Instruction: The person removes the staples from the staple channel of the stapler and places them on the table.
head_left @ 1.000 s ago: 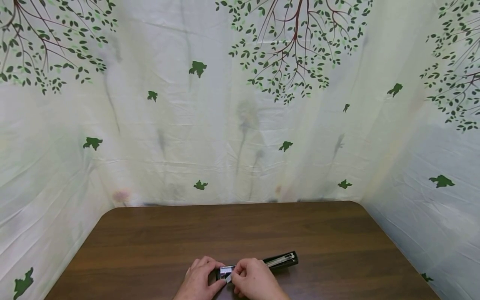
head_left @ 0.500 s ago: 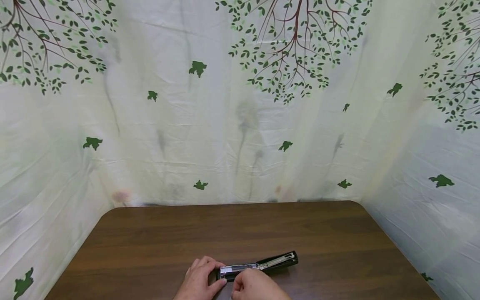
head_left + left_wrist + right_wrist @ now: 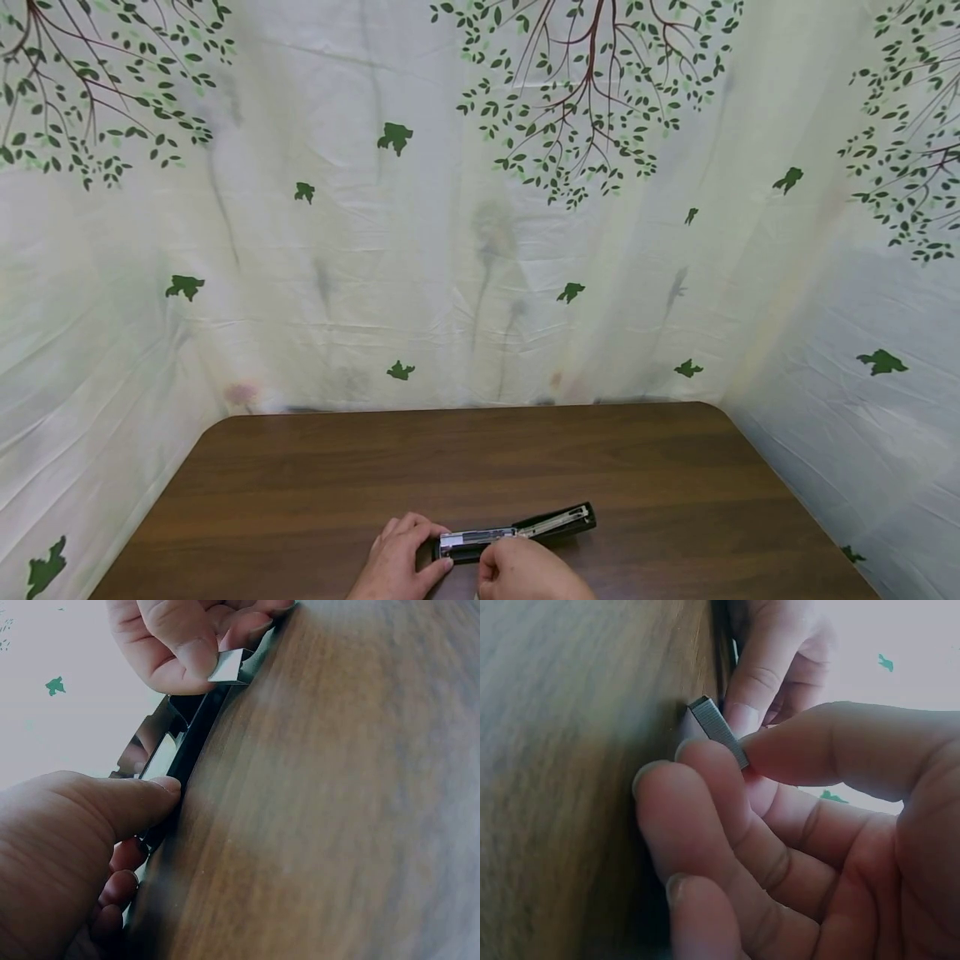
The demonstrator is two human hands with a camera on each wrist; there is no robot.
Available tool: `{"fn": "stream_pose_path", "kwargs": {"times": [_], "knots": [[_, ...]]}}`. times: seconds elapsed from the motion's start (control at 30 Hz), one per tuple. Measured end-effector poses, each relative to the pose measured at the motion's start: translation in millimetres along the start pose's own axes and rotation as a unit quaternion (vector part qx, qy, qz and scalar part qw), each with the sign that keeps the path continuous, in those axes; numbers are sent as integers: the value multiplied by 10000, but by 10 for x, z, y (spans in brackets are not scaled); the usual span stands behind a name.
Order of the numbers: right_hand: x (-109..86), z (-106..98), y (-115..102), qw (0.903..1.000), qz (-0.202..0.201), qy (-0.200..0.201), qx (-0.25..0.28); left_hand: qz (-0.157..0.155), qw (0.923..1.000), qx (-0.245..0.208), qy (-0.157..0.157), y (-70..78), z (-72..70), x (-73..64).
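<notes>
A black stapler (image 3: 468,552) lies opened out on the table, its top arm swung back to the right so that the metal magazine shows. My left hand (image 3: 405,554) grips the stapler's left end, thumb on the near side and fingers on the far side. In front of the stapler's middle, my right hand (image 3: 528,571) pinches a short strip of staples (image 3: 718,729) between thumb and fingers. The left wrist view shows this silvery strip held apart from the magazine, beside the stapler's near side. In the head view the right hand mostly hides the strip.
The brown wooden table (image 3: 337,467) reaches back to a pale curtain (image 3: 450,250) printed with branches and leaves. More curtain hangs along the left and right sides.
My right hand has drawn back from the magazine toward the near side and slightly right, with the staple strip in its fingers. The left hand and stapler have stayed put.
</notes>
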State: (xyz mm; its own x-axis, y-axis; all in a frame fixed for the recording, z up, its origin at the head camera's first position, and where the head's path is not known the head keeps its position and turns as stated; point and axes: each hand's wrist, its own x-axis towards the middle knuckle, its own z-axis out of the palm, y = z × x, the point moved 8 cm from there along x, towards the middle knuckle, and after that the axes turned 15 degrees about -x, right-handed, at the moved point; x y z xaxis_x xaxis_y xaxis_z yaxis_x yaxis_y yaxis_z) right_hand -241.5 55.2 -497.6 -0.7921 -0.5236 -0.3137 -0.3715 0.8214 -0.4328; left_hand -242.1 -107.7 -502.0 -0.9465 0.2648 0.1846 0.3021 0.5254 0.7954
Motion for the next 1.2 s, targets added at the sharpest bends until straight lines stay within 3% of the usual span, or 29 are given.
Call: {"fn": "stream_pose_path", "kwargs": {"times": [0.27, 0.57, 1.2], "knots": [[-49, -69, -42, 9996, 230, 166, 22, 91, 9999, 68, 79, 21, -3, -1], [-38, -66, -30, 9994, 330, 109, 42, -281, 9989, -246, -277, -47, 4, 34], [-13, -87, -37, 9993, 193, 295, 150, -34, 9998, -163, -146, -19, -2, 21]]}}
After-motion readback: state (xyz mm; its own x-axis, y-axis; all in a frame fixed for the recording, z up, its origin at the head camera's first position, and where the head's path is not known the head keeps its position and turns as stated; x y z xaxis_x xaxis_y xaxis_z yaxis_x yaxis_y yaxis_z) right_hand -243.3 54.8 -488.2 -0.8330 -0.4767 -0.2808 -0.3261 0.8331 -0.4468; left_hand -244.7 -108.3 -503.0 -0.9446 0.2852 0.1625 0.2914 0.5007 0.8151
